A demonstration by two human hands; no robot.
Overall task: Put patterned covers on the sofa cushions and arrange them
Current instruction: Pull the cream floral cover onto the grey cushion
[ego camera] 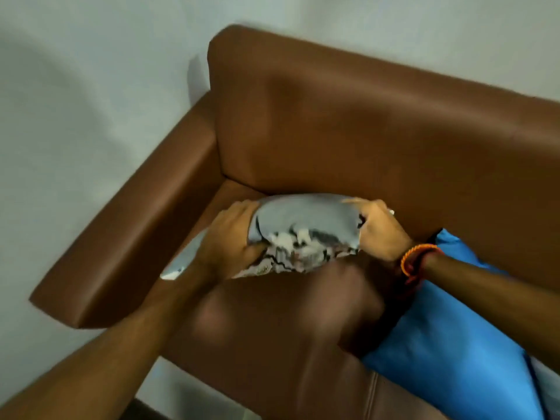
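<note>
Sofas: 1, brown sofa (348, 131)
Cushions: 2 — one patterned-cover cushion (300, 234), one blue cushion (454, 344)
Hands: 2 — left hand (230, 241), right hand (381, 228)
Wrist bands: 1, orange band (415, 257)

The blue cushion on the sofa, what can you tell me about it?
The blue cushion is plain bright blue, smooth and slightly shiny, with no patterned cover on it. It lies on the brown sofa seat at the right, partly cut off by the picture's edge. The right hand's forearm passes over its upper corner; neither hand grips it.
</note>
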